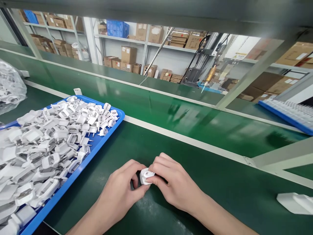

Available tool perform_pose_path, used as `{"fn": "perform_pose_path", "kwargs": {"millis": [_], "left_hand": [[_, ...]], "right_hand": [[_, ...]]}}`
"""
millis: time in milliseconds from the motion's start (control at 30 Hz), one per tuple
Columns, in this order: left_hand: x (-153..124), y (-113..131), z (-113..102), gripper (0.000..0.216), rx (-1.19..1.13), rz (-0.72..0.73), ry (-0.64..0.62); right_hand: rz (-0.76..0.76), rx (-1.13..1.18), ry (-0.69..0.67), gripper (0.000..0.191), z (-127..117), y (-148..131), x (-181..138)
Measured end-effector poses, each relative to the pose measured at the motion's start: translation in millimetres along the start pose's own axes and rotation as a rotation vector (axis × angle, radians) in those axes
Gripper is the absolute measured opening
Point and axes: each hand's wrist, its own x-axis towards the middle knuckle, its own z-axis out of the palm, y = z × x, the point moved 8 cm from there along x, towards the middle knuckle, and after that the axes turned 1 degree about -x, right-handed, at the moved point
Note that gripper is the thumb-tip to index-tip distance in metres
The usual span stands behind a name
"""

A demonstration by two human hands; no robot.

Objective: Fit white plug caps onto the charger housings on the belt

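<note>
Just above the green bench top (156, 137), a white plug housing (144, 176) is pinched between both hands. My left hand (122, 187) grips its left side with thumb and forefinger. From the right, the thumb and fingers of my right hand (173, 182) close on the same piece, near a small round pin on its face. Part of the housing is hidden behind the fingers. To the left lies a blue tray (97, 145) heaped with similar white plug housings (61, 130), many with metal pins showing.
At far left is a clear plastic bag (11, 86) of white parts. White pieces (295, 203) lie at the right edge. Behind the bench's light strip runs a glossy green belt (158, 109). A metal post (254, 76) and another blue tray (286, 116) stand at right; shelves of boxes lie beyond.
</note>
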Motion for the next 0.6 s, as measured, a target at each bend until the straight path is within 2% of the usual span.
{"fn": "perform_pose_path", "kwargs": {"millis": [200, 333, 467, 600], "left_hand": [[5, 1, 1, 0.02, 0.062, 0.064, 0.052], [4, -5, 6, 0.03, 0.224, 0.134, 0.046], [-8, -11, 7, 0.035, 0.357, 0.197, 0.033], [-15, -22, 10, 0.038, 0.533, 0.162, 0.012]], "right_hand": [[0.018, -0.087, -0.012, 0.027, -10, 0, 5], [0.126, -0.356, -0.174, 0.02, -31, 7, -5], [0.328, -0.572, -0.286, 0.014, -73, 29, -44], [0.593, -0.791, -0.445, 0.013, -117, 65, -110]]}}
